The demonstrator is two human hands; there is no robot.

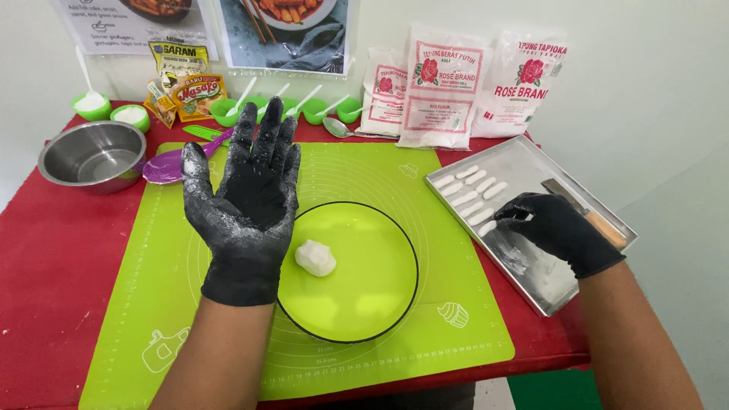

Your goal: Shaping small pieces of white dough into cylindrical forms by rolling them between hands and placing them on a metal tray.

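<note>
Head view: the left hand (247,199), in a black glove dusted with white flour, is raised palm-up with fingers spread wide and holds nothing; it hovers above the left rim of the green plate (380,304), which sits on the green silicone mat (144,304). A lump of white dough (315,257) rests on the plate, just right of that palm and apart from it. The right hand (558,228) reaches into the metal tray (531,281) at the right, fingers curled over the near end of a row of small dough sticks (467,196); whether it grips one cannot be told. A scraper with a wooden handle (588,215) lies on the tray just beyond the knuckles. Risk, as a judgement: the tray overhangs the right table edge, so downward pressure from the right hand could tip it and spill the sticks. Closely packed sticks could fuse or deform if pushed together. The floured left glove may shed powder onto the plate.
</note>
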